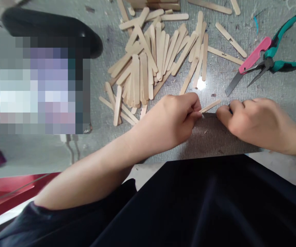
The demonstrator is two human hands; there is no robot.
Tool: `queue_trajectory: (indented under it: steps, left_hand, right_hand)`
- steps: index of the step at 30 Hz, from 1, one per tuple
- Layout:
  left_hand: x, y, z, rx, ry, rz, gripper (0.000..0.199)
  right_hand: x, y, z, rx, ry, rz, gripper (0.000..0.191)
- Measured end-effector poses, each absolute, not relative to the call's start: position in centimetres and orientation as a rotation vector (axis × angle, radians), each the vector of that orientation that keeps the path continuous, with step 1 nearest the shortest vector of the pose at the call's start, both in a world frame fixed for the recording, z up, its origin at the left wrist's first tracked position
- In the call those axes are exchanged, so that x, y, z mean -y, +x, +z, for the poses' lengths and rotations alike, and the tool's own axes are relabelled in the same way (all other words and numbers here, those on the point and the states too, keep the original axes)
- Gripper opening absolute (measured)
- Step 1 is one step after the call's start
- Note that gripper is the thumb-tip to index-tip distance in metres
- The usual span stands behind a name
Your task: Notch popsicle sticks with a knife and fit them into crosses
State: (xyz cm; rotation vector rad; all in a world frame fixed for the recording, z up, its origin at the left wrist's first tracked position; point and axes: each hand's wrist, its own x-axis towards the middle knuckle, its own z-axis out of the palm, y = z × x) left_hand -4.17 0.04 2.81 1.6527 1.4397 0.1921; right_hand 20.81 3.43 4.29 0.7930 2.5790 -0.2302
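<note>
Between fingers, slim wooden stick [211,106]

Left hand [177,118] swallowing one end of thin pale wooden stick [211,106]! Right hand [258,116], fingertips tucked under, grip unreadable. Top edge chops brown wooden block [158,5]; right edge clips teal-and-black-handled pliers [269,62]. Mosaic blur masks part of long black rounded object [52,25]!

Workbench, with pliers [268,63] and blade [233,84].
</note>
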Motion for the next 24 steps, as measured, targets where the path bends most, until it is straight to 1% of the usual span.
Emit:
queue_trajectory:
  steps: [2,9,15,19,24]
  left_hand:
    - [0.0,-4.3,2.7,-1.423,1.647,0.209,0.010]
    - [-0.4,-4.6,3.0,-1.309,1.579,0.218,0.020]
    - [1.1,-3.9,2.9,-1.360,1.640,0.247,0.031]
    - [1.7,-3.6,2.6,-1.366,1.711,0.244,0.039]
    - [1.2,-3.9,2.6,-1.341,1.622,0.226,0.041]
  right_hand:
    - [-3.6,20.8,4.2,-2.582,0.809,-0.257,0.044]
    - [-3.9,21.1,4.4,-2.566,0.961,-0.559,0.037]
    - [-3.5,21.6,4.6,-2.501,1.025,-0.567,0.035]
    - [-3.6,21.3,4.7,-2.456,1.080,-0.689,0.032]
    - [-4.3,21.4,4.9,-2.486,1.179,-0.832,0.031]
